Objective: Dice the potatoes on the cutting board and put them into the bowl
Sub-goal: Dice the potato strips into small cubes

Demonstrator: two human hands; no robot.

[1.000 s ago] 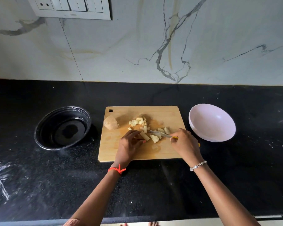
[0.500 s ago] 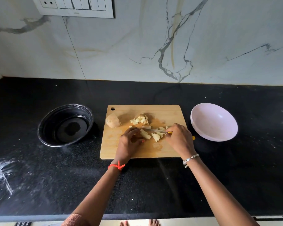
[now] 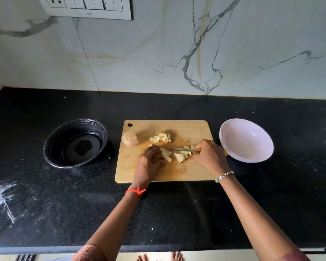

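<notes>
Yellow knife handle, gripped in the right hand (image 3: 209, 157), fingers curled round it; only the handle's end shows past the hand on the bowl side. The knife (image 3: 181, 149) blade points left, lying low across the cut potato. The left hand (image 3: 149, 162) is palm down on the board with its fingertips curled onto the potato strips (image 3: 167, 156), pinning them beside the blade. Whether the edge is touching the strips is not clear.

More pale wedge pieces (image 3: 179, 158) lie just right of the strips, under and beside the blade. A diced pile (image 3: 161, 137) sits behind the hands, mid board. An uncut potato piece (image 3: 130, 140), skin on, sits at the board's back left, near the hanging hole. All the potato in view lies on the wooden cutting board (image 3: 192, 172). There is a wet patch on the board in front of the wedges.

A red thread (image 3: 136, 191) is on the left wrist and a beaded bracelet (image 3: 224, 176) on the right.

The pink bowl (image 3: 247, 142) stands just right of the board, tilted toward the camera. A black bowl (image 3: 75, 143) stands left of the board, apart from it. Both are on the black speckled desk (image 3: 177, 213), which has white smears (image 3: 0, 200) at its left edge. Behind is a marble wall with a switch panel (image 3: 88, 6) at top left. Bare toes (image 3: 158, 258) show at the bottom edge.
</notes>
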